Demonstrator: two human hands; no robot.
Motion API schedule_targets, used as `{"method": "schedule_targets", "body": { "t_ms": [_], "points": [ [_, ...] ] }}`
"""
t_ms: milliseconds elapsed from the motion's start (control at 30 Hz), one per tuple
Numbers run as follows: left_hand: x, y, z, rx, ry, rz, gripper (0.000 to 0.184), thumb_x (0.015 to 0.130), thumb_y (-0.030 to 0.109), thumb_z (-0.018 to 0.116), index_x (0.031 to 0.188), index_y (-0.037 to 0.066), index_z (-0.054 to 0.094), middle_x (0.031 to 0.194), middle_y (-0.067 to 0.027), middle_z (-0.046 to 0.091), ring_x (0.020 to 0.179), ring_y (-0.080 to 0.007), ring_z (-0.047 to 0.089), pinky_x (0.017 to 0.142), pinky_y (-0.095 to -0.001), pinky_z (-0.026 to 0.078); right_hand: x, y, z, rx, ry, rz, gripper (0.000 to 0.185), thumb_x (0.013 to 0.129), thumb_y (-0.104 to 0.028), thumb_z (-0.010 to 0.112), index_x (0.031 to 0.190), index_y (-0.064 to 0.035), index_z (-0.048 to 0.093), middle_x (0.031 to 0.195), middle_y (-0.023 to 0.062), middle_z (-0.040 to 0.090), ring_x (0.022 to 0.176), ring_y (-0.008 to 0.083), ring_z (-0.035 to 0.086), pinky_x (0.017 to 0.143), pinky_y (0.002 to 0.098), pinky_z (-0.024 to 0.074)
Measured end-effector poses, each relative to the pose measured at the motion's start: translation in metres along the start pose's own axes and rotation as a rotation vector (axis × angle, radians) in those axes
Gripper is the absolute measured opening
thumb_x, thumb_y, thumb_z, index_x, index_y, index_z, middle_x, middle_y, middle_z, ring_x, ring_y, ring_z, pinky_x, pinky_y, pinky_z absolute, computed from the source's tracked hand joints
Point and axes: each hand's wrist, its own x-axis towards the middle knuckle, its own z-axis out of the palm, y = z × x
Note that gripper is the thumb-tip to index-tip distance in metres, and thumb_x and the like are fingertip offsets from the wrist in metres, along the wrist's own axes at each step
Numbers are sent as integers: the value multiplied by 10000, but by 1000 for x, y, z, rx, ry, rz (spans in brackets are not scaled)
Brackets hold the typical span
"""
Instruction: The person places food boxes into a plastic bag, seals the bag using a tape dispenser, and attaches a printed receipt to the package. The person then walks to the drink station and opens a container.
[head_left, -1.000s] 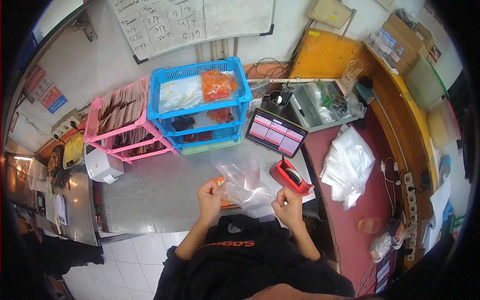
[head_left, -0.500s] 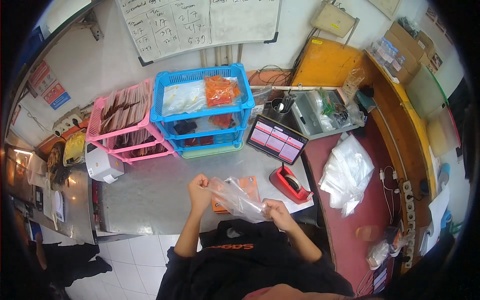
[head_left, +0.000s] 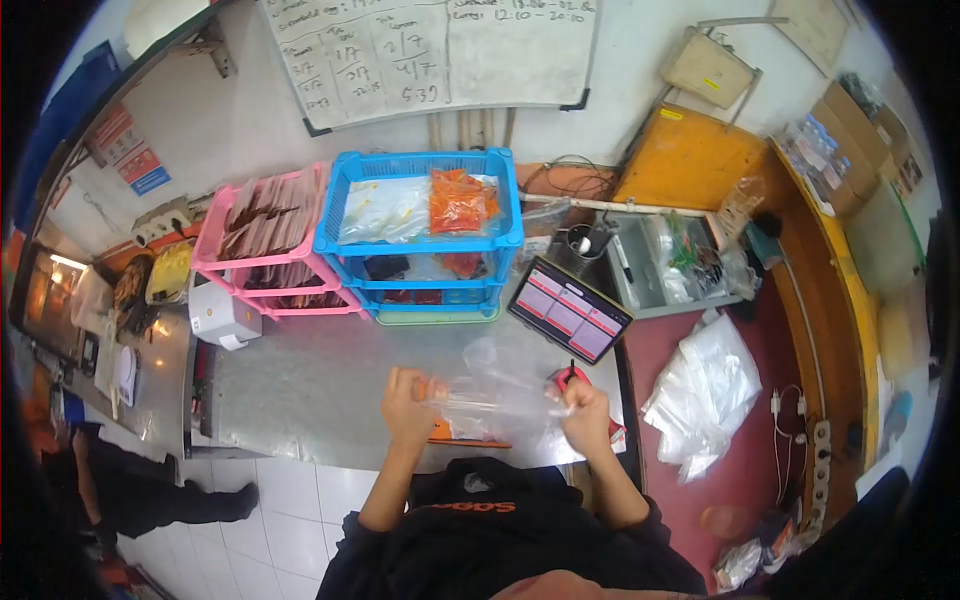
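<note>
A clear plastic bag [head_left: 490,385] is stretched between my two hands above the steel counter. My left hand [head_left: 408,408] is closed on its left side, and my right hand [head_left: 588,412] pinches the opposite side. Beneath the bag lies an orange flat item [head_left: 468,432], mostly covered by the plastic. The red tape dispenser [head_left: 617,432] sits just behind my right hand, which hides much of it. A tablet [head_left: 570,308] with a lit screen stands beyond that hand.
Blue stacked baskets [head_left: 420,245] with packets and pink stacked baskets [head_left: 265,262] stand at the back. Left of them is a small white printer [head_left: 222,318]. A pile of clear bags [head_left: 705,395] lies on the red surface at right, below a grey tray [head_left: 640,270]. Another person's leg [head_left: 190,500] shows at lower left.
My hands have moved apart and the bag is spread wider and higher between them. My right hand now covers part of the tape dispenser. The camera view has shifted slightly.
</note>
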Motion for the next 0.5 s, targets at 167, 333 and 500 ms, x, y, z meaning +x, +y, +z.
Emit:
{"method": "schedule_targets", "body": {
  "t_ms": [167,333,500],
  "points": [
    [-4,36,13,129,-256,498,107,655,90,616,740,58,559,702,-38,530,554,-205,529,465,-311,407,4,-28,-21,-306,-344,-31,207,633,59,548,593,-37,369,473,88,341,415,189,336,458,301,406],
    [2,55,17,144,-101,573,126,663,61,584,788,47,591,594,-35,485,473,-176,487,411,-294,370,14,-19,-67,-401,-764,-331,119,647,-55,597,716,-93,507,533,114,497,516,270,562,440,360,419],
    [-2,84,37,134,-107,384,212,680,-57,567,556,68,451,469,-49,370,389,-194,411,370,-307,323,27,-21,-106,-517,-689,-347,169,659,-75,574,817,-134,560,577,84,535,532,282,559,463,366,452]
  ]
}}
